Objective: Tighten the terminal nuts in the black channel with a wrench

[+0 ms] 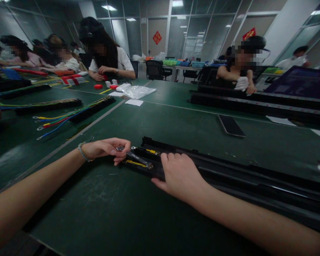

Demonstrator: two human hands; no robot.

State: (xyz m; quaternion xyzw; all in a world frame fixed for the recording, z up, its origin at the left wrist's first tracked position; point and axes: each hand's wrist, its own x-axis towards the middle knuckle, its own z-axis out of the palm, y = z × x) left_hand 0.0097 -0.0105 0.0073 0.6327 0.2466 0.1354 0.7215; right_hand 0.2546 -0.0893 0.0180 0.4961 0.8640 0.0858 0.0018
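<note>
My left hand [114,150] is closed around one end of a metal wrench [137,159]. The wrench's far end sits over a bolt inside the end of a long black channel [218,167]. Two short wires with yellow sleeves lie there, the upper yellow wire [146,150] ending in a ring terminal and the lower yellow wire [135,163] running beside the wrench. My right hand [180,174] is clasped over the channel just right of the bolts, its fingers over the far side and its thumb on the near side.
A phone [230,125] lies beyond the channel on the green table [165,110]. At left, coloured wires [56,122] with ring terminals stick out of other black channels. A plastic bag [138,91] and small red and white parts lie further back. Several people sit around the tables.
</note>
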